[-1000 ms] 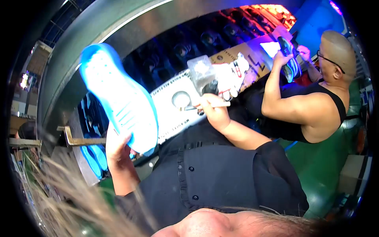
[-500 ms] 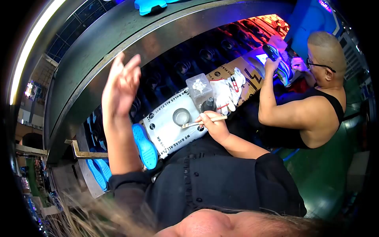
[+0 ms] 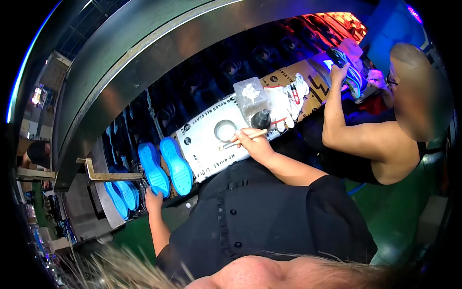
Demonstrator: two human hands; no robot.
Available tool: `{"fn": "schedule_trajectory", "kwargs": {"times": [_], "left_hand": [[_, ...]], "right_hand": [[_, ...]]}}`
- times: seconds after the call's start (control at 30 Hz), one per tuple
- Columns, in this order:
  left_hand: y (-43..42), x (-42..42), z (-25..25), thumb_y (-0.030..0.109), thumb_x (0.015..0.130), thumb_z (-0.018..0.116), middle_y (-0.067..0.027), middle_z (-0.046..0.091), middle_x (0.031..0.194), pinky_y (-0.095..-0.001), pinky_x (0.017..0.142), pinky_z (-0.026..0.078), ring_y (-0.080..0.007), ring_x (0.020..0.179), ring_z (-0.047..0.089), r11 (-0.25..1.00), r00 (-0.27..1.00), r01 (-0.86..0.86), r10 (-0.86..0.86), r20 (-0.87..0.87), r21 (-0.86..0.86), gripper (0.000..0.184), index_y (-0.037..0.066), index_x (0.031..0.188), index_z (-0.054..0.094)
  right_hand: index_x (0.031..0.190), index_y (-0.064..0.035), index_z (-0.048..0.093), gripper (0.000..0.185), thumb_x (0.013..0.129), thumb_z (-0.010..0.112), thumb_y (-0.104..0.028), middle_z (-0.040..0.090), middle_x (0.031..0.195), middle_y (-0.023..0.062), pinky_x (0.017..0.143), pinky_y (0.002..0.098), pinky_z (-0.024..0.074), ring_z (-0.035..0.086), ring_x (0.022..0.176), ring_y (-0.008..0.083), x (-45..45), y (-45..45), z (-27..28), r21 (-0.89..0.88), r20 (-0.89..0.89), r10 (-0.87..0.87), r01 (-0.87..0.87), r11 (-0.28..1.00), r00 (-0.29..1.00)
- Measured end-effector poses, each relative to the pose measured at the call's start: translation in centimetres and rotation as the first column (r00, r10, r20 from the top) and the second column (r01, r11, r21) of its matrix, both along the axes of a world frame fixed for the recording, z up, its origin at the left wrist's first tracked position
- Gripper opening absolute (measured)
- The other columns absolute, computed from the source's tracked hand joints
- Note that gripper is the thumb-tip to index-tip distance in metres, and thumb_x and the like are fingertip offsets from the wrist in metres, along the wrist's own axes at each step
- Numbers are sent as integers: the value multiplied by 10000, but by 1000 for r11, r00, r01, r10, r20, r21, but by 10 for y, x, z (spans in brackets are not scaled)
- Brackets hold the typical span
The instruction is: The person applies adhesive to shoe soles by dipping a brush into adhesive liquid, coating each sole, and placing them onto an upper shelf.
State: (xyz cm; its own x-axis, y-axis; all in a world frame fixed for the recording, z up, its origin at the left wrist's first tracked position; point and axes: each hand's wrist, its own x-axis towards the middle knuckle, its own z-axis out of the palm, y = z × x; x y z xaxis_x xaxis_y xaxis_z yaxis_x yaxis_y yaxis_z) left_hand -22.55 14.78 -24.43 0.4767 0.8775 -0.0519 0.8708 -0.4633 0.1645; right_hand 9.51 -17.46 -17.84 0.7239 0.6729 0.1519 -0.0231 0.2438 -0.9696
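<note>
My right hand (image 3: pixel 253 143) is closed around a light-handled brush (image 3: pixel 260 134), its bristle end pointing left over the white printed sheet. Just beyond the fingers stands a small round cup (image 3: pixel 224 130) with pale contents. Low on the left, my left hand (image 3: pixel 154 198) is at the heel end of a blue shoe sole (image 3: pixel 153 166), its fingers closed at the edge and partly hard to see. A second blue sole (image 3: pixel 176 166) lies alongside, between the first one and the white sheet (image 3: pixel 204 159).
A clear plastic box (image 3: pixel 250 98) with white bits, a dark bottle (image 3: pixel 261 119) and white gloves with red-handled snips (image 3: pixel 294 94) sit beyond the cup. More blue soles (image 3: pixel 120 198) rest at far left. A co-worker (image 3: pixel 370 130) handles a shoe on the right.
My left hand has come down from beside the raised metal ledge to the blue sole's heel end. Two soles now show beside the sheet, where one was visible. My right hand keeps the brush near the cup.
</note>
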Motion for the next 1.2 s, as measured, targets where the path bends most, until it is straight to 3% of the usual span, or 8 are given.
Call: {"fn": "schedule_trajectory", "kwargs": {"times": [0.13, 0.27, 0.53, 0.73, 0.8, 0.93, 1.0, 1.2], "left_hand": [[-11, 24, 20, 197, 709, 599, -156, 612, 795, -398, 650, 462, -311, 735, 599, 879, 921, -220, 331, 208, -423, 327, 28, 980, 524], [1, 16, -1, 190, 706, 602, -158, 591, 697, -418, 590, 454, -330, 623, 573, 992, 968, 64, -88, 234, 106, 203, 14, 779, 531], [-11, 43, 2, 384, 680, 680, -205, 618, 833, -415, 727, 467, -364, 767, 603, 952, 902, -215, 279, 330, -216, 651, -1, 1151, 446], [-21, 62, -3, 387, 657, 731, -198, 595, 970, -372, 785, 476, -337, 815, 603, 962, 947, 51, -131, 293, 268, 753, -48, 1183, 414], [-12, 61, -4, 338, 691, 722, -153, 603, 950, -338, 746, 487, -262, 808, 611, 869, 621, 215, 231, 749, -446, 661, -32, 1162, 441], [-5, 44, 14, 281, 744, 668, -74, 608, 927, -256, 590, 456, -188, 731, 600, 317, 534, 374, 695, 482, -872, 423, 58, 1068, 515], [-52, 67, 54, 249, 798, 599, -60, 589, 974, -220, 484, 429, -159, 758, 602, 411, 132, 287, 878, 460, -865, 339, 91, 1084, 508], [-114, 98, 77, 82, 803, 574, -126, 530, 1060, -293, 588, 533, -203, 906, 572, 780, 279, 437, 355, 892, -448, 443, 18, 1194, 376]], "right_hand": [[789, -2, 632, 305, 906, 475, -235, 585, 686, 29, 565, 196, 403, 508, 618, 69, -5, -2, 10, -82, -57, -55, 50, 995, 997], [794, -6, 629, 301, 908, 482, -242, 592, 688, 31, 559, 191, 399, 502, 606, 65, -6, -4, 1, -69, -16, -72, 71, 995, 997], [789, 18, 628, 295, 902, 487, -215, 595, 694, 46, 574, 192, 400, 502, 611, 73, -9, 4, 1, -113, -39, -55, 50, 992, 998], [791, 11, 622, 300, 905, 481, -228, 600, 714, 49, 571, 194, 398, 506, 618, 78, -11, 5, 3, -96, -13, -40, 39, 995, 999], [796, 6, 616, 295, 906, 481, -233, 604, 734, 51, 572, 200, 401, 513, 624, 82, -11, 3, 5, -86, -14, -57, 56, 995, 998], [790, 5, 630, 294, 899, 492, -231, 593, 691, 35, 546, 198, 380, 512, 611, 75, -11, -1, 4, -106, -38, -93, 88, 990, 995], [813, 9, 613, 295, 905, 480, -237, 600, 742, 54, 586, 208, 406, 517, 636, 90, -10, -2, 7, -134, -23, -68, 64, 989, 997], [825, 35, 607, 263, 903, 484, -183, 610, 765, 85, 627, 235, 442, 540, 662, 122, -11, 9, 29, -1, -25, -77, 77, 997, 997]]}}
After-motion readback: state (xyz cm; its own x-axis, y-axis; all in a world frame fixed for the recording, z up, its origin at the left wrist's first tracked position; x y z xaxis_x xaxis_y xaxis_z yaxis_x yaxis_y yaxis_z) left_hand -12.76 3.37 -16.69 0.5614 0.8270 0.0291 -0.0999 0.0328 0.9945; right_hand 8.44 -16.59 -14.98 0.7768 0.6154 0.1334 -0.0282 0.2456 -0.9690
